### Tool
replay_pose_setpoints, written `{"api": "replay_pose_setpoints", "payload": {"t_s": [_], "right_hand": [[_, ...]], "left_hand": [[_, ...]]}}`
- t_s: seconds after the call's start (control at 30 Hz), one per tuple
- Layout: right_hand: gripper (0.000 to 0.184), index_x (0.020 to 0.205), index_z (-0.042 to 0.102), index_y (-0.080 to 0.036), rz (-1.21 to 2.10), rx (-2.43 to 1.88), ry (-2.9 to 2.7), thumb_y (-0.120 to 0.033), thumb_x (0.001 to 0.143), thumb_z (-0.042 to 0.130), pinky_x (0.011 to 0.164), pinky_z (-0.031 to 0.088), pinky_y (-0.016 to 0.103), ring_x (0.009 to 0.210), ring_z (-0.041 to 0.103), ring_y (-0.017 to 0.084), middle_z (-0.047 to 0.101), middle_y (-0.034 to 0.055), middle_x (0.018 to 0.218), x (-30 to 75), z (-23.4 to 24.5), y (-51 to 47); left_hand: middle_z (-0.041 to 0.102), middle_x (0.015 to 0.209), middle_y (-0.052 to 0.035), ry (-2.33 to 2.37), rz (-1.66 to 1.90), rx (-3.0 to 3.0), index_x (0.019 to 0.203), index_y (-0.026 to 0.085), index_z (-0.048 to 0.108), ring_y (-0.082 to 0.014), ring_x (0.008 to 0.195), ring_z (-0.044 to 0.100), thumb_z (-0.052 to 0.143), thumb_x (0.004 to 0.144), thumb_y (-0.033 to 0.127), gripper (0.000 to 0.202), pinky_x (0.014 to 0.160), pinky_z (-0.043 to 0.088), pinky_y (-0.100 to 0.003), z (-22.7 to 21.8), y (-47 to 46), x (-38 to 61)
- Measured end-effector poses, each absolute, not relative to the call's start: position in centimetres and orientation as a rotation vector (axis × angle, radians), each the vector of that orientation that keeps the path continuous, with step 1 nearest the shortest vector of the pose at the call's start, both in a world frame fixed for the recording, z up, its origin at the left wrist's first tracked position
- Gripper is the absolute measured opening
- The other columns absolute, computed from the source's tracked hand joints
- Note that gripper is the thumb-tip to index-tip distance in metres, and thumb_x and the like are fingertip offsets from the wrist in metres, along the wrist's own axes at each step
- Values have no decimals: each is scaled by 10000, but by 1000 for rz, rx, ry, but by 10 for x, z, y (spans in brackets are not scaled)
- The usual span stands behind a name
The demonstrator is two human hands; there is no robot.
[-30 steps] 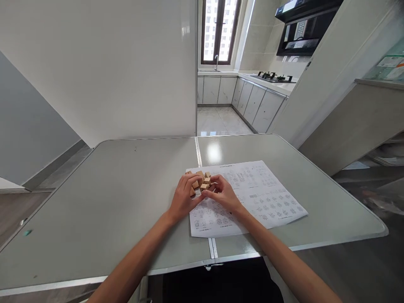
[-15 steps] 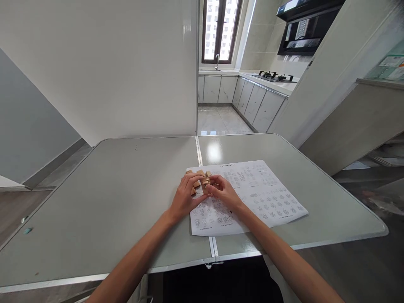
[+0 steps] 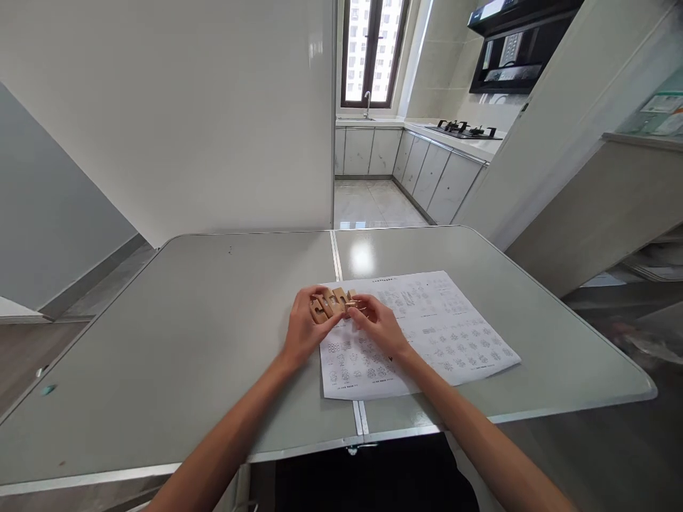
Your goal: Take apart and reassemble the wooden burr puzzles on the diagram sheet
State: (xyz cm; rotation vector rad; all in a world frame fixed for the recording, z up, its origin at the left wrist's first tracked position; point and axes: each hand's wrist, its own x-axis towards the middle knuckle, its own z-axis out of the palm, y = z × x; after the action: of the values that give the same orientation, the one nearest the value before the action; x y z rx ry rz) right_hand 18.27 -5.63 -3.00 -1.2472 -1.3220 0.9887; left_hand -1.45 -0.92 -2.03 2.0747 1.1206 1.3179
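Several notched wooden puzzle pieces (image 3: 331, 304) are bunched together above the top left corner of a printed instruction sheet (image 3: 427, 327). My left hand (image 3: 303, 329) curls round the left side of the bunch and grips it. From the right, my right hand (image 3: 376, 324) pinches the pieces with thumb and fingertips. Both hands meet over the seam of the grey folding table (image 3: 160, 334). Parts of the pieces are hidden behind my fingers.
A metal seam (image 3: 337, 263) runs down the table's middle. Behind the table stands a white partition wall (image 3: 186, 114). Beyond it is a kitchen with cabinets (image 3: 427, 174), a hob and a window. A counter (image 3: 602, 206) stands at the right.
The wooden pieces have shifted left and now show as a flatter row of notched bars. My left hand moved up and left with them; my right hand followed slightly.
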Motion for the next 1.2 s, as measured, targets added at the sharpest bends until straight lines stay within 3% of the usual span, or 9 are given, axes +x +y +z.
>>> {"api": "replay_pose_setpoints", "payload": {"t_s": [0.23, 0.43, 0.57, 0.77, 0.9, 0.97, 1.03, 1.1, 1.2], "right_hand": [[531, 1317, 604, -233, 498, -1296, -1660, -412, 852, 787, 819, 586, 424, 904, 679, 253, 723, 96, 1110, 179, -43, -57], [591, 1382, 569, -244, 304, -1168, -1942, -308, 836, 787, 990, 540, 518, 1129, 611, 321, 689, 109, 1213, 178, -44, -59], [612, 1417, 558, -247, 280, -1157, -1964, -309, 845, 766, 1010, 527, 525, 1142, 592, 323, 670, 113, 1242, 179, -45, -58], [623, 1433, 561, -246, 269, -1148, -1963, -352, 856, 770, 1031, 514, 532, 1178, 578, 327, 663, 120, 1253, 178, -43, -58], [391, 1331, 605, -241, 242, -1252, -1810, -355, 961, 665, 1020, 519, 514, 1179, 583, 315, 652, 124, 1243, 178, -44, -57], [279, 1266, 619, -229, 209, -1342, -1706, -324, 1005, 593, 1005, 522, 512, 1151, 588, 311, 649, 127, 1204, 180, -46, -55], [241, 1232, 623, -219, 188, -1423, -1635, -311, 1016, 566, 993, 522, 515, 1131, 589, 316, 645, 131, 1174, 183, -50, -52], [254, 1237, 625, -207, 181, -1475, -1621, -313, 1012, 573, 989, 522, 513, 1132, 586, 323, 639, 139, 1173, 186, -54, -50], [287, 1262, 639, -207, 177, -1519, -1662, -327, 1007, 588, 985, 524, 503, 1132, 586, 326, 627, 144, 1184, 189, -59, -48]], "left_hand": [[697, 1239, -120, 1011, 1393, 1156, 1183, 185, 630, -229, 1132, 685, 836, 829, 424, 474, 1041, 514, -375, -23, 10, -15], [755, 1123, -128, 711, 1230, 666, 1184, 129, 676, -222, 1077, 739, 618, 995, 422, 354, 1068, 540, -372, -13, 12, -17], [760, 1190, -178, 655, 1097, 531, 1169, 81, 707, -240, 1102, 745, 473, 1022, 326, 369, 1053, 561, -353, -9, 12, -20], [714, 1323, -207, 681, 981, 539, 1138, 55, 734, -240, 1163, 721, 565, 993, 253, 298, 1010, 583, -296, -9, 10, -20], [722, 1315, -175, 687, 962, 660, 1119, 94, 751, -172, 960, 732, 644, 948, 152, 209, 827, 617, -248, -10, 7, -20], [746, 1228, -160, 693, 958, 714, 1114, 100, 751, -96, 695, 648, 638, 969, 183, 202, 638, 572, -198, -9, 6, -20], [754, 1000, -109, 706, 956, 754, 1082, 87, 748, -35, 489, 449, 623, 992, 237, 215, 478, 450, -161, -9, 6, -21], [648, 761, -17, 709, 953, 768, 1026, 85, 737, -15, 419, 293, 625, 994, 279, 227, 414, 341, -150, -9, 6, -22], [426, 609, 75, 711, 938, 770, 1005, 105, 709, -25, 410, 223, 647, 976, 329, 234, 402, 270, -152, -8, 5, -23]]}}
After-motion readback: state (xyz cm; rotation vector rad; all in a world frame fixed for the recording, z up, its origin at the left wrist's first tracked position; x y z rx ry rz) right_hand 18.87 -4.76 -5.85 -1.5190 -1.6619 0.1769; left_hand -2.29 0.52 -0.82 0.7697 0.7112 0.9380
